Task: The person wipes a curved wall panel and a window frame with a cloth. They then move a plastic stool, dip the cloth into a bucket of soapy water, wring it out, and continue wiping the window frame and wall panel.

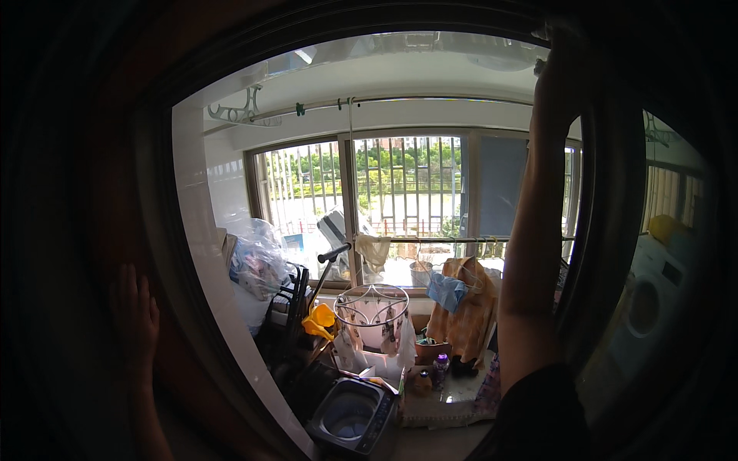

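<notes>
My left hand (136, 311) lies with its fingers extended upward against the dark reddish frame (173, 322) left of the opening. My right arm reaches up along the edge of a dark-framed glass panel (611, 230). High at the upper right, my right hand (562, 46) is mostly lost in shadow near the top of the frame, and its fingers cannot be made out. Through the opening, a round hanging rack (372, 325) carries small laundry pieces. Beside it hang an orange checked garment (461, 322) and a light blue cloth (447, 292).
A top-loading washing machine (351, 412) stands low in front. Plastic bags (259, 259), a yellow object (319, 320) and a purple bottle (441, 366) are beyond the opening. A metal rail (403, 99) runs below the ceiling, before barred windows (406, 184). The right panel shows a front-loading washer (646, 305).
</notes>
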Motion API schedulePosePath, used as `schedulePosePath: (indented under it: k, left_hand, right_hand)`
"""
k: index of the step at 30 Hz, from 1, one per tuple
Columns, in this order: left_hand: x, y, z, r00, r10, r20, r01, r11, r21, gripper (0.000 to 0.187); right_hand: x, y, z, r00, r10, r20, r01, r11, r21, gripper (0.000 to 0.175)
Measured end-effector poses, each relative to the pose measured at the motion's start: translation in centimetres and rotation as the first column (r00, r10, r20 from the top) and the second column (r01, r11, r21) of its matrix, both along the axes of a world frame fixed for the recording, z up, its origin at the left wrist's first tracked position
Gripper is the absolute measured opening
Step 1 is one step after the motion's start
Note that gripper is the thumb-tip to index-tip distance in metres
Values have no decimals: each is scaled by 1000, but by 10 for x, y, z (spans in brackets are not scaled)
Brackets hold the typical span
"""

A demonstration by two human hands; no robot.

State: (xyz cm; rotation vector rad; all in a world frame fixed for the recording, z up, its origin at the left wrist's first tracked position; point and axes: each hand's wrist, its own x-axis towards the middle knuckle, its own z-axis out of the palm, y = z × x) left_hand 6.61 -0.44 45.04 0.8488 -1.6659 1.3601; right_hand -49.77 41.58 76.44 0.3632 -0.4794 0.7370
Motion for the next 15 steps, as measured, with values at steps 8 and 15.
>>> schedulePosePath:
  k: [8,15]
  left_hand:
    - [-3,9,3,999,-42,-22,43,996,83,47]
    - [-4,9,3,996,-81,-27,83,993,83,52]
  right_hand:
    - [12,-17,16,998,58,-38,-66,958,-279,41]
    - [65,-65,14,815,567,-121,-566,823,49,29]
